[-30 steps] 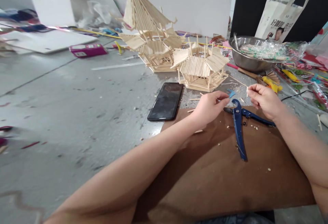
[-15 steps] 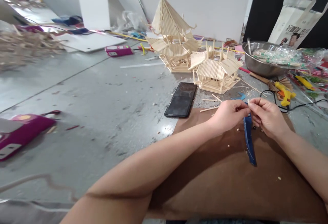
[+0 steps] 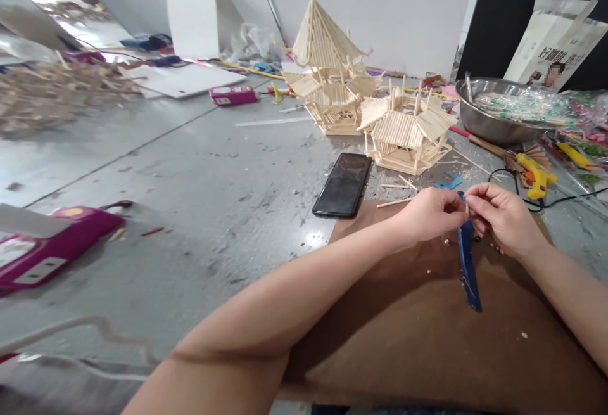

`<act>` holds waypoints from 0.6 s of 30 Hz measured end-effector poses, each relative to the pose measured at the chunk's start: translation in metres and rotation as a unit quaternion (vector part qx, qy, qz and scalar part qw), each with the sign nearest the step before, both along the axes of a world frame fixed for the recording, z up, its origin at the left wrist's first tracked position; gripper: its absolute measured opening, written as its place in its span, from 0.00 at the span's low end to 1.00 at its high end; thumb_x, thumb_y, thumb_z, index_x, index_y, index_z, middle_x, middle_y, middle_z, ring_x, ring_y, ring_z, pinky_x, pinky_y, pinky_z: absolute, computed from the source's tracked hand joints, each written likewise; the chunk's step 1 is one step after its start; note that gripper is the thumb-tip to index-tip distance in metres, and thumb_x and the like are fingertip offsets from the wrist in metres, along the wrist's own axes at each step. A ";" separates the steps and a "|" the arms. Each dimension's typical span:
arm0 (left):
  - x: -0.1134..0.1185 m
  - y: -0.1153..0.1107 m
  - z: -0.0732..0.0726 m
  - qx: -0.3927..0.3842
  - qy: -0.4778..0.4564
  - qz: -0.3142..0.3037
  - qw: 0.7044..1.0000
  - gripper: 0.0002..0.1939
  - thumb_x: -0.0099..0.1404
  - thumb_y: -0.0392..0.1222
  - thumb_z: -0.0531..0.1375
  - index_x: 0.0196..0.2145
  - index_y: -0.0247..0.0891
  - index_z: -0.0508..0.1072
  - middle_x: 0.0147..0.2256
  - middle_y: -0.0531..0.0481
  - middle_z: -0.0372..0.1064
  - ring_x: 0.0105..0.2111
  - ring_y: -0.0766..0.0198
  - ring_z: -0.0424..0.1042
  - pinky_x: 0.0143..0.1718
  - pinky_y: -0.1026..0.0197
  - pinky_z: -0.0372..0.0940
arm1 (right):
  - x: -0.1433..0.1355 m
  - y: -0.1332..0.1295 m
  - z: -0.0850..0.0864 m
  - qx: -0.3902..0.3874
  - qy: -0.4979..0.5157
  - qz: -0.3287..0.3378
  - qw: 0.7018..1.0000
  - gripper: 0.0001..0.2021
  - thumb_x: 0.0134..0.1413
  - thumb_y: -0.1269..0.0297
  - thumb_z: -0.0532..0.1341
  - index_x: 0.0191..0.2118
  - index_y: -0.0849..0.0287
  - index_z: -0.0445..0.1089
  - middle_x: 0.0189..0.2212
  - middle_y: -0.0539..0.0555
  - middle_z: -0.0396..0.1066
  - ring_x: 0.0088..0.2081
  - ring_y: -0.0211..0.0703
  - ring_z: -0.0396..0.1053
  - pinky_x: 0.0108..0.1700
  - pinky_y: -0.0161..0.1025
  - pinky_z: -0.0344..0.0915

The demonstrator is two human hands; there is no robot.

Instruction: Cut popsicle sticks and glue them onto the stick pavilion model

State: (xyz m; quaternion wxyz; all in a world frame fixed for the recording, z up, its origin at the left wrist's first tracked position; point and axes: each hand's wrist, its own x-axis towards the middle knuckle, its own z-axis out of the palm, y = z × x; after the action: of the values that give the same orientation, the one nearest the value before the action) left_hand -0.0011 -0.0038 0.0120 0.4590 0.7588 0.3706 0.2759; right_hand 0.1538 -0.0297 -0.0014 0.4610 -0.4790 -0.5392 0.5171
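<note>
My left hand point(image 3: 434, 212) and my right hand point(image 3: 503, 217) meet fingertip to fingertip. Both are closed in a pinch around a short piece of wooden stick point(image 3: 467, 210), mostly hidden by the fingers. Below the hands lies a hand tool with a curved blue handle point(image 3: 468, 269); its head is covered, so its kind does not show. A brown sheet point(image 3: 403, 345) spreads beneath my forearms, dotted with tiny cut bits. Loose thin sticks point(image 3: 394, 202) lie left of my left hand, near a black phone point(image 3: 342, 185).
Beyond the hands stand a low stick pavilion point(image 3: 403, 130) and a taller stick tower point(image 3: 332, 66). At right are a metal bowl point(image 3: 503, 123) of wrapped sticks, a yellow glue gun point(image 3: 536, 177) with its cable, and a white bag point(image 3: 555, 41). A purple power strip point(image 3: 71, 237) lies left.
The whole scene has shifted slightly to the right in view. The stick tip that stood up above the fingers now sits lower between them. Both hands keep their pinch.
</note>
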 end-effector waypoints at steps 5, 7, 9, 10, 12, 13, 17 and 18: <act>-0.002 0.002 0.002 -0.028 -0.009 -0.001 1.000 0.09 0.56 0.42 0.56 0.22 0.34 0.67 0.18 0.57 0.61 0.17 0.74 0.60 0.19 0.70 0.55 | -0.003 -0.001 0.000 0.007 -0.002 -0.021 1.000 0.10 0.49 0.58 0.60 0.30 0.59 0.62 0.13 0.43 0.59 0.15 0.30 0.56 0.18 0.30 0.56; -0.004 0.003 0.005 -0.047 -0.008 -0.006 0.999 0.10 0.56 0.42 0.56 0.22 0.34 0.66 0.18 0.57 0.60 0.16 0.75 0.59 0.17 0.70 0.54 | -0.005 -0.002 0.000 0.011 -0.009 -0.018 1.000 0.10 0.49 0.57 0.59 0.30 0.58 0.62 0.13 0.43 0.59 0.15 0.30 0.57 0.18 0.30 0.56; -0.006 0.004 0.008 -0.076 -0.018 -0.014 0.997 0.10 0.57 0.41 0.56 0.22 0.34 0.65 0.18 0.56 0.61 0.15 0.75 0.59 0.16 0.70 0.55 | -0.005 -0.003 0.000 0.025 -0.015 -0.017 0.999 0.10 0.50 0.57 0.59 0.31 0.58 0.62 0.14 0.43 0.61 0.16 0.31 0.59 0.19 0.30 0.57; -0.007 0.004 0.009 -0.087 -0.029 -0.020 0.996 0.10 0.56 0.42 0.56 0.22 0.33 0.66 0.19 0.56 0.61 0.15 0.76 0.59 0.16 0.70 0.55 | -0.005 -0.004 0.000 0.033 -0.017 -0.020 0.999 0.10 0.50 0.57 0.59 0.31 0.58 0.62 0.15 0.44 0.62 0.16 0.31 0.59 0.20 0.31 0.58; -0.007 0.003 0.010 -0.089 -0.050 -0.030 0.994 0.10 0.56 0.43 0.57 0.24 0.33 0.66 0.20 0.56 0.62 0.15 0.76 0.59 0.16 0.70 0.56 | -0.004 -0.005 0.000 0.048 -0.018 -0.032 0.998 0.10 0.51 0.57 0.59 0.32 0.57 0.61 0.16 0.44 0.63 0.17 0.32 0.61 0.21 0.31 0.60; -0.007 0.003 0.010 -0.080 -0.055 -0.032 0.995 0.10 0.56 0.44 0.57 0.24 0.33 0.67 0.20 0.56 0.62 0.15 0.76 0.59 0.17 0.70 0.56 | -0.004 -0.006 0.000 0.053 -0.019 -0.037 0.998 0.09 0.51 0.57 0.58 0.32 0.57 0.61 0.16 0.44 0.63 0.18 0.32 0.61 0.22 0.32 0.61; -0.009 0.006 0.012 -0.022 -0.026 -0.019 0.999 0.09 0.56 0.42 0.57 0.23 0.33 0.68 0.18 0.56 0.62 0.15 0.76 0.58 0.18 0.70 0.54 | -0.004 -0.006 0.000 0.070 -0.025 -0.037 0.997 0.09 0.52 0.57 0.58 0.32 0.56 0.60 0.18 0.44 0.64 0.19 0.32 0.62 0.23 0.33 0.62; -0.011 0.009 0.014 -0.010 -0.018 -0.011 1.000 0.09 0.56 0.40 0.57 0.22 0.33 0.69 0.18 0.56 0.63 0.15 0.76 0.58 0.18 0.70 0.54 | -0.004 -0.005 0.001 0.076 -0.022 -0.042 0.996 0.09 0.52 0.57 0.58 0.32 0.56 0.60 0.20 0.45 0.65 0.19 0.32 0.62 0.23 0.33 0.62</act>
State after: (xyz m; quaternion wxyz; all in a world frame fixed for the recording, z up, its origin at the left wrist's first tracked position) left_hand -0.0125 0.0048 0.0261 0.4764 0.7530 0.3569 0.2805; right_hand 0.1494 -0.0348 -0.0009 0.5053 -0.4761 -0.5666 0.4439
